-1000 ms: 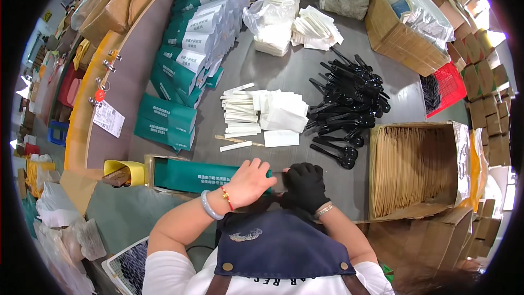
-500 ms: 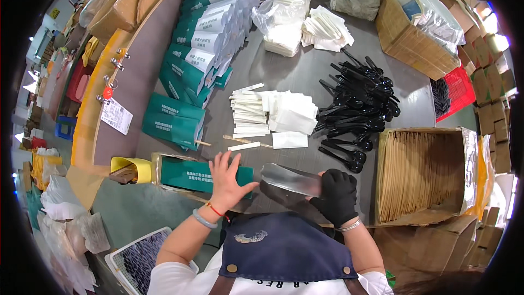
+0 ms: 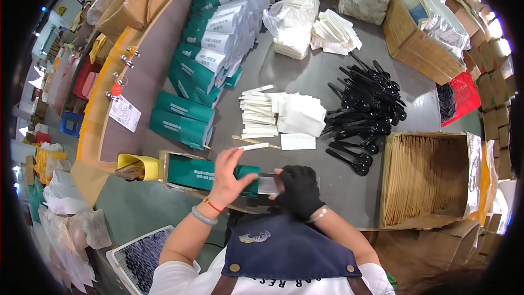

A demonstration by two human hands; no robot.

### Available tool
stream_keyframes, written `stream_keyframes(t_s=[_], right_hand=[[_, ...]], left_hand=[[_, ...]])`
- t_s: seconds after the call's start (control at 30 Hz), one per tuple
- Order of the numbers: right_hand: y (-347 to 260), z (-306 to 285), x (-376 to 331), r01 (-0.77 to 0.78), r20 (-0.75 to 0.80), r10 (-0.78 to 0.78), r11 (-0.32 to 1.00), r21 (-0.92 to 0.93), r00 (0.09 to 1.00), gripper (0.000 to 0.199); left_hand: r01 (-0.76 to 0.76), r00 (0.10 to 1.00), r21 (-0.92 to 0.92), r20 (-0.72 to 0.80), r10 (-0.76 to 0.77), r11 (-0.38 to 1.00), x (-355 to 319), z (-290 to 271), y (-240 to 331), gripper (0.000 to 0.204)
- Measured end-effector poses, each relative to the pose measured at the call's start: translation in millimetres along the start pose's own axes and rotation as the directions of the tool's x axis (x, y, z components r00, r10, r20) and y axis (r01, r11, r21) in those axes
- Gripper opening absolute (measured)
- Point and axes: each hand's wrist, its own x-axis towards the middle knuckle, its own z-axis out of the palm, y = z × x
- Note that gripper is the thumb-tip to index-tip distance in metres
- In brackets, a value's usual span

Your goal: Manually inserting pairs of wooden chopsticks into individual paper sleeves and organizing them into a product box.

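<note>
Head view: low in the middle of the frame, the left hand [image 3: 228,177] lies with fingers spread flat on a green sleeve [image 3: 210,173], pinning it to the grey table [image 3: 305,76] rather than gripping it. The gloved right hand [image 3: 297,190] is curled round a clear packet [image 3: 268,184], its thumb and fingertips pinched on the end; what is inside cannot be told. The packet's other end sits at the sleeve's open mouth, touching it, so the step in hand looks like sliding the packet into the sleeve. The next move likely calls for a straight push leftward while the left hand holds the sleeve down. Black spoons [image 3: 363,112] lie in a heap at centre right, white napkins [image 3: 297,114] just left of them, and finished green sleeves [image 3: 207,60] are stacked at upper left. A box of brown envelopes [image 3: 426,177] stands at the right.
</note>
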Motion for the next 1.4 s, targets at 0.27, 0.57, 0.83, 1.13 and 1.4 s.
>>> stream_keyframes(t_s=[0.27,0.57,0.83,1.13,1.4], right_hand=[[149,-76,-127,-0.537,-0.586,0.514,0.830,0.154,0.627,0.032],[216,-123,-225,-0.845,-0.690,0.566,0.521,-0.124,0.451,0.021],[222,-126,-228,-0.920,-0.656,0.686,0.392,-0.033,0.316,0.016],[170,-63,-160,-0.799,-0.432,0.767,0.581,0.156,0.473,0.030],[129,-58,-49,-0.559,-0.286,0.510,0.819,-0.128,0.812,0.019]], left_hand=[[0.017,0.957,0.463,-0.265,0.120,0.886,42,-49,-73,0.022],[-0.209,0.942,0.117,0.291,0.168,0.971,70,16,-42,0.017],[-0.397,0.900,0.007,0.198,0.387,0.918,90,55,12,0.018],[-0.308,0.933,0.065,0.218,0.288,0.949,95,87,37,0.033],[-0.150,0.812,-0.281,0.512,0.280,0.948,56,42,61,0.018]])
